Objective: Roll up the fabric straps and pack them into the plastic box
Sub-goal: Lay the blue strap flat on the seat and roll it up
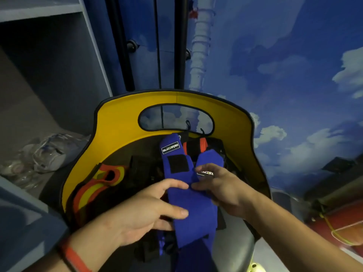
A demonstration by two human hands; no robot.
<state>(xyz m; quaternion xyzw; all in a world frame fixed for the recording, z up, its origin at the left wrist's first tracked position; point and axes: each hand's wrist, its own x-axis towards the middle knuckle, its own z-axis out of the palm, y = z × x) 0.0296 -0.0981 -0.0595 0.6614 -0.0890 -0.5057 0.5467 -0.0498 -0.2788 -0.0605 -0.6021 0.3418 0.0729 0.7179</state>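
Painted sky with white clouds covers the wall (284,65) behind a chair with a yellow back (121,122) at the middle of the frame. Fabric straps lie heaped on its dark seat: a red and yellow strap (98,185) at the left, a black and red strap (196,148) near the backrest, and two blue straps (188,205) in the centre, their upper ends fanning apart. The left one shows a white-lettered label and a black patch.

The left hand (149,209) grips the blue straps from the left, thumb on top. The right hand (222,185) pinches them from the right with curled fingers, its fingertips nearly meeting the left forefinger. A red wristband (76,258) circles the left wrist. Crumpled clear plastic (45,154) lies at the left of the frame.
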